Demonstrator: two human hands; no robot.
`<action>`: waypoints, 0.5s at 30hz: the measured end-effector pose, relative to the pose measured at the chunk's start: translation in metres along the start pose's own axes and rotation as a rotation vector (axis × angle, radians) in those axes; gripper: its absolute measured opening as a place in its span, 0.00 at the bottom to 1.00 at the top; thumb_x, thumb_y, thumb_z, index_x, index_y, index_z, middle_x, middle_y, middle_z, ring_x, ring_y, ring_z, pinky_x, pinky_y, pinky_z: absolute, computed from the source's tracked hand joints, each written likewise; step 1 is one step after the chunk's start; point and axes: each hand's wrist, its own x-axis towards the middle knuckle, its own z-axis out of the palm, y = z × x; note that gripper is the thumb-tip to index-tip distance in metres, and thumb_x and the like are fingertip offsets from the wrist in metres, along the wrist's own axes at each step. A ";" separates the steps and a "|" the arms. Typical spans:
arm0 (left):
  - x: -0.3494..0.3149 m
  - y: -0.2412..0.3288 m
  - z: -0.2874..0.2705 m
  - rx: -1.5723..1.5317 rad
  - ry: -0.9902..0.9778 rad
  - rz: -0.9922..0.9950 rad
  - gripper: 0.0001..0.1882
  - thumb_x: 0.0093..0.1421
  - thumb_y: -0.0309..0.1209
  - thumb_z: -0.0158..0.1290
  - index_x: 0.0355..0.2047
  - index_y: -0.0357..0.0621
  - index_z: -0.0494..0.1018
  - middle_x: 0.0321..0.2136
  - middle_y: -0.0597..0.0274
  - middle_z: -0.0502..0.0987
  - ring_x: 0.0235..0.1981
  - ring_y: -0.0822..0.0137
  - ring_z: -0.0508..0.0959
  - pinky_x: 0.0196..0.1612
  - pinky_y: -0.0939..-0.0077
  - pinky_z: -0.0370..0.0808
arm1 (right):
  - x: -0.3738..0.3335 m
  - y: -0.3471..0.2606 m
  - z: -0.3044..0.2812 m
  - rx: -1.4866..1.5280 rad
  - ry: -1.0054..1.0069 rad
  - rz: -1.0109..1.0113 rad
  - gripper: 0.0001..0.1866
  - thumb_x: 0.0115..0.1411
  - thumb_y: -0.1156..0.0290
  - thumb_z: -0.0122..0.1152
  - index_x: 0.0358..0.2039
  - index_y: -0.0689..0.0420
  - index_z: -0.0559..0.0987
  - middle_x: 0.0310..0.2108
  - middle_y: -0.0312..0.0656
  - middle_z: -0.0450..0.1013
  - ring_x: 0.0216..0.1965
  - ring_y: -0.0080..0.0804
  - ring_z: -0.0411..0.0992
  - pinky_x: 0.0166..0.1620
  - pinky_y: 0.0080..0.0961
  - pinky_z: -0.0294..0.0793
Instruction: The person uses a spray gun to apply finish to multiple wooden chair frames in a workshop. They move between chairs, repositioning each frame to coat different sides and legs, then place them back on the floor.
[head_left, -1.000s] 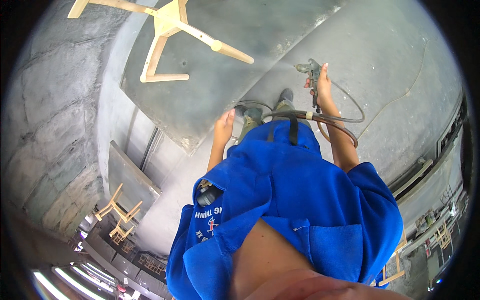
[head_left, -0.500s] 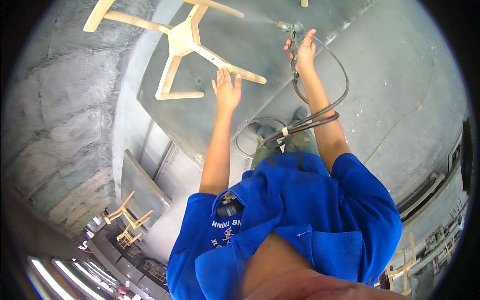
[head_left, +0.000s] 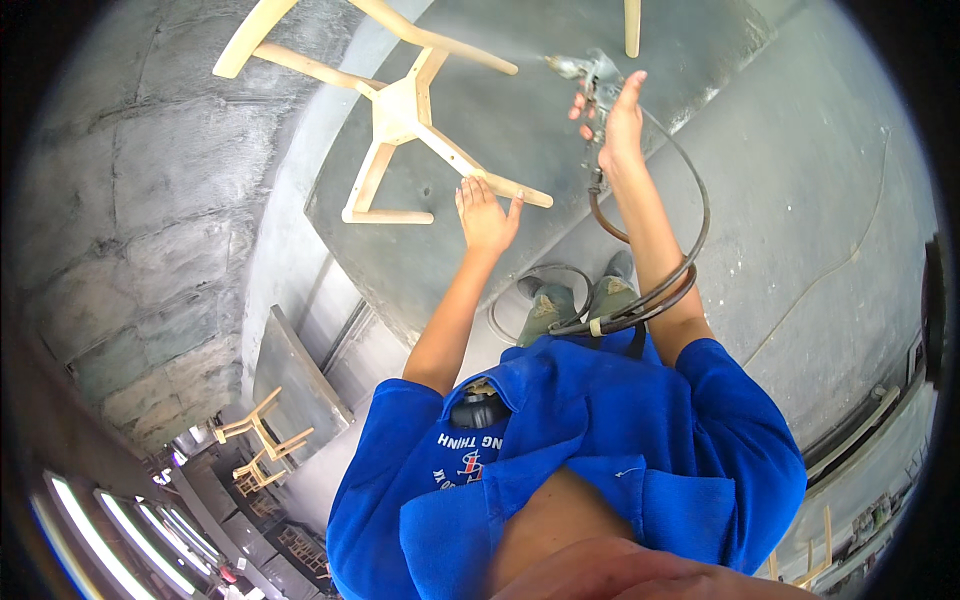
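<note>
My right hand (head_left: 622, 125) is closed around a metal spray gun (head_left: 598, 78), and a faint mist leaves its nozzle toward the left. A dark hose runs from the gun in loops around my right forearm. Pale wooden chair frame (head_left: 397, 112) stands at the upper left, its legs and rails spread out from a central panel. My left hand (head_left: 486, 217) lies against the frame's near right bar, fingers stretched out and thumb apart, touching rather than wrapped round it.
Under the frame is a wide grey board (head_left: 440, 270). Another wooden piece (head_left: 632, 28) shows at the top edge. More wooden frames (head_left: 265, 425) stand at the lower left, near lit tubes (head_left: 100, 540). A thin line (head_left: 820, 280) crosses the grey floor on the right.
The whole view has shifted, so the chair frame sits lower and further right. My left hand has slid along the bar, its thumb now further out. Spray continues from the gun.
</note>
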 end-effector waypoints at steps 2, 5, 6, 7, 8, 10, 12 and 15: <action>0.001 0.001 -0.004 0.038 0.015 0.032 0.51 0.64 0.62 0.45 0.62 0.14 0.58 0.64 0.24 0.59 0.70 0.38 0.56 0.72 0.49 0.46 | -0.009 -0.025 0.027 0.096 -0.126 -0.034 0.48 0.65 0.25 0.25 0.39 0.61 0.76 0.22 0.39 0.73 0.23 0.27 0.73 0.18 0.19 0.60; -0.001 0.000 -0.004 0.050 0.035 0.055 0.51 0.62 0.61 0.48 0.61 0.15 0.59 0.64 0.24 0.59 0.69 0.38 0.57 0.72 0.49 0.47 | -0.016 -0.050 0.045 0.206 -0.254 -0.078 0.51 0.63 0.22 0.23 0.42 0.62 0.76 0.23 0.40 0.73 0.25 0.28 0.74 0.17 0.19 0.61; -0.002 -0.001 -0.002 0.044 0.074 0.072 0.51 0.62 0.60 0.49 0.61 0.15 0.59 0.64 0.24 0.60 0.69 0.38 0.57 0.72 0.49 0.48 | -0.016 -0.053 0.044 0.241 -0.276 -0.090 0.51 0.63 0.22 0.23 0.43 0.62 0.76 0.24 0.40 0.73 0.25 0.28 0.74 0.17 0.19 0.61; -0.004 -0.004 0.000 -0.007 0.066 0.062 0.50 0.62 0.59 0.50 0.62 0.17 0.59 0.65 0.27 0.59 0.69 0.39 0.57 0.72 0.49 0.47 | -0.016 -0.054 0.040 0.271 -0.310 -0.115 0.51 0.62 0.22 0.23 0.43 0.62 0.76 0.24 0.40 0.73 0.25 0.28 0.74 0.17 0.19 0.61; -0.007 -0.008 0.001 -0.063 0.086 0.064 0.48 0.62 0.58 0.51 0.63 0.20 0.59 0.65 0.29 0.59 0.70 0.40 0.56 0.72 0.48 0.47 | -0.016 -0.052 0.030 0.241 -0.336 -0.123 0.51 0.62 0.21 0.24 0.43 0.61 0.76 0.25 0.38 0.74 0.26 0.26 0.74 0.19 0.18 0.61; -0.011 -0.020 0.003 -0.134 0.094 0.091 0.46 0.62 0.55 0.52 0.65 0.25 0.58 0.67 0.34 0.59 0.71 0.43 0.55 0.72 0.48 0.46 | -0.019 -0.039 0.003 0.047 -0.152 -0.044 0.50 0.62 0.22 0.26 0.43 0.59 0.76 0.25 0.36 0.74 0.26 0.24 0.73 0.21 0.18 0.60; -0.014 -0.038 0.002 -0.167 0.043 0.128 0.44 0.63 0.52 0.52 0.68 0.32 0.57 0.69 0.39 0.57 0.72 0.47 0.53 0.72 0.48 0.45 | -0.023 -0.023 -0.036 -0.122 0.016 0.019 0.47 0.63 0.23 0.28 0.44 0.56 0.77 0.26 0.33 0.74 0.26 0.21 0.73 0.23 0.18 0.59; -0.009 -0.063 0.000 -0.131 -0.014 0.238 0.41 0.66 0.50 0.50 0.71 0.38 0.53 0.71 0.45 0.54 0.74 0.48 0.50 0.73 0.48 0.42 | -0.055 0.001 -0.122 -0.321 0.235 0.092 0.42 0.64 0.24 0.32 0.44 0.52 0.78 0.26 0.31 0.75 0.26 0.19 0.72 0.24 0.19 0.59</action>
